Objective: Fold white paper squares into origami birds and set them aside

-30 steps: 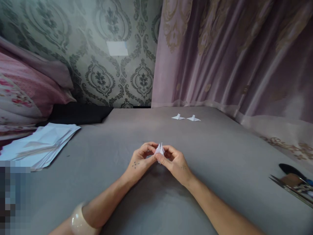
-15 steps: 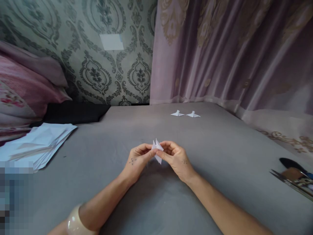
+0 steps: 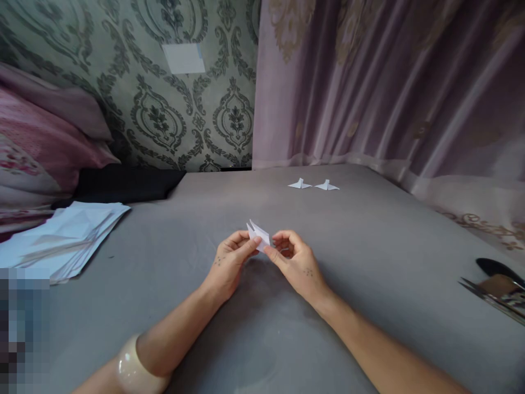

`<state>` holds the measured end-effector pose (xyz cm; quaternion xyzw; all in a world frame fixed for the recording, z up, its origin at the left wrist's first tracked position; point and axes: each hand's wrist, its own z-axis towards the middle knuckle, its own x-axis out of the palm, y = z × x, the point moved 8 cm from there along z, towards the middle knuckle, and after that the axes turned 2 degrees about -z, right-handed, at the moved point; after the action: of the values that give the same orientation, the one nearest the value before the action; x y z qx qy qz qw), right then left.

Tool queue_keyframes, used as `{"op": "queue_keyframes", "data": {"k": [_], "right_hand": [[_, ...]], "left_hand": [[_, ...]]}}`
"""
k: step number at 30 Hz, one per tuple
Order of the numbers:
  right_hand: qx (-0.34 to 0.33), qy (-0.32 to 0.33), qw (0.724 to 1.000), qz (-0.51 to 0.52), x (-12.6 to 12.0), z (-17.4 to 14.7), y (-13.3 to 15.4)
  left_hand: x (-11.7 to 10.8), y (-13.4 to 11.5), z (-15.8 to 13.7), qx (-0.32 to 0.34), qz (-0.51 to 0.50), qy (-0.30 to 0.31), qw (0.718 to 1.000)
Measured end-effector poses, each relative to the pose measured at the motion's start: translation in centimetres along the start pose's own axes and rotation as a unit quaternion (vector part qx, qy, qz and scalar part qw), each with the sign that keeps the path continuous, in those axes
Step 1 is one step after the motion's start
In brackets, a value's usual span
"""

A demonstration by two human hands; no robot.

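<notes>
A small folded white paper (image 3: pixel 262 237) with two pointed tips up is held above the grey surface. My left hand (image 3: pixel 230 259) is closed on it, thumb across the front and fingers behind. My right hand (image 3: pixel 301 265) is at the paper's right side; its thumb tip touches the lower right edge. The right fingers curl loosely, with a gap between them and the thumb. Farther back lie two small folded paper pieces with winglike sides, a left one (image 3: pixel 300 184) and a right one (image 3: pixel 327 185).
A stack of white paper sheets (image 3: pixel 88 227) lies at the left, before a black folded item (image 3: pixel 127 183) and pink bedding (image 3: pixel 53 131). Pointed metal tips, perhaps scissors (image 3: pixel 478 290), and a dark handle-like object (image 3: pixel 494 267) lie at the right edge. A curtain (image 3: pixel 328 109) hangs behind.
The folded paper has turned, its points now leaning left. My right fingers have come away from it, leaving the thumb at its edge. The view has shifted slightly.
</notes>
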<state>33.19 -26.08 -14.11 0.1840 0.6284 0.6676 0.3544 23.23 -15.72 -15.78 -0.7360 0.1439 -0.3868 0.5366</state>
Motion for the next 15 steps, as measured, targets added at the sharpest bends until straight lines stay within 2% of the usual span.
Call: {"op": "queue_keyframes", "data": {"k": [3,15], "right_hand": [[-0.026,0.006,0.999,-0.025,0.03,-0.08,0.54],[0.026,0.028,0.999,0.003,0.43,-0.21,-0.28]], "left_hand": [[0.19,-0.08,-0.15,0.0,0.018,0.002,1.0],[0.69,-0.03,-0.36,-0.015,0.041,0.01,0.999]]}}
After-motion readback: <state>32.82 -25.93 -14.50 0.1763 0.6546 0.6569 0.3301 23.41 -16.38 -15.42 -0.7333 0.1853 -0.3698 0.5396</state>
